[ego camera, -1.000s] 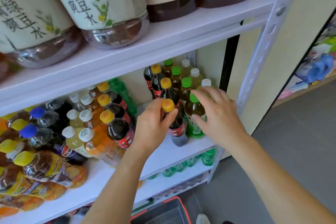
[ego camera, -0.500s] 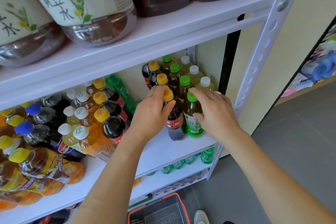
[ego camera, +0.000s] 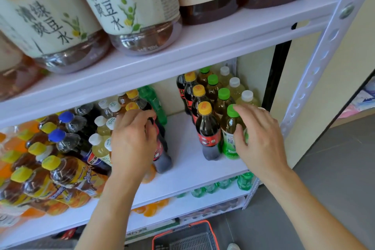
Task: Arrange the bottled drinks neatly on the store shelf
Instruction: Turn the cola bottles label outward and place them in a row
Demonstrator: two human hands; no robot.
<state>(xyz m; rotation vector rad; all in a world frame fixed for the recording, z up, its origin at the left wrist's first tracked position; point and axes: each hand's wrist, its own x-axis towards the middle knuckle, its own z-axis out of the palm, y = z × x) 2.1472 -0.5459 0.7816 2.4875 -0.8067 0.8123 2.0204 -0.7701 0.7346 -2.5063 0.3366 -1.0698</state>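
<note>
While my left hand (ego camera: 132,140) curls round the dark red-labelled plastic bottle (ego camera: 162,159) on the white metal shelf (ego camera: 186,168), my right hand (ego camera: 261,138) rests, fingers loose, against the green-capped tea bottle (ego camera: 228,130); leaning yellow-capped brown bottles (ego camera: 67,170) crowd the left side.

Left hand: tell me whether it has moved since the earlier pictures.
Yes. The left hand has moved left, away from the front yellow-capped bottle it gripped, across a bare stretch of shelf, and now grips a dark bottle.
</note>
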